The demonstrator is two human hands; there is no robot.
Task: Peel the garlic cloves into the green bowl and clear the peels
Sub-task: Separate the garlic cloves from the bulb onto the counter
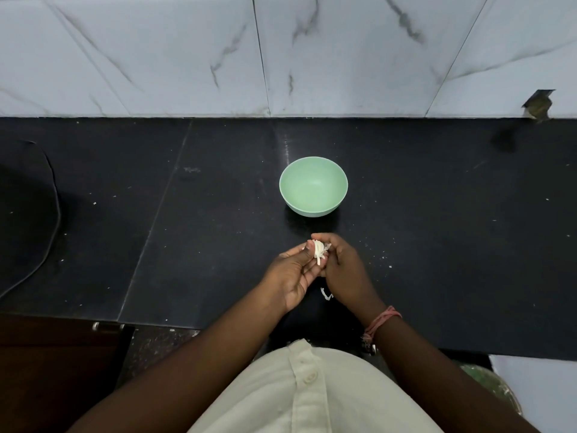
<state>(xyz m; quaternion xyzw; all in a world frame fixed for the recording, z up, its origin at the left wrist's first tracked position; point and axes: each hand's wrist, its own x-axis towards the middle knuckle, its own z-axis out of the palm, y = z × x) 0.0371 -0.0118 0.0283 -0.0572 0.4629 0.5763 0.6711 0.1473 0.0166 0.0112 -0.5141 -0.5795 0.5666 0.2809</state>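
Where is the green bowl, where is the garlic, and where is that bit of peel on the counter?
green bowl (313,186): head view, on its inside wall.
garlic (319,249): head view, on the white clove between both hands.
peel (326,294): head view, on the white strip lying on the counter.

No legible text, label, brand mark, number or sign is showing anywhere in the head view. Nothing readable is appearing on any surface in frame.
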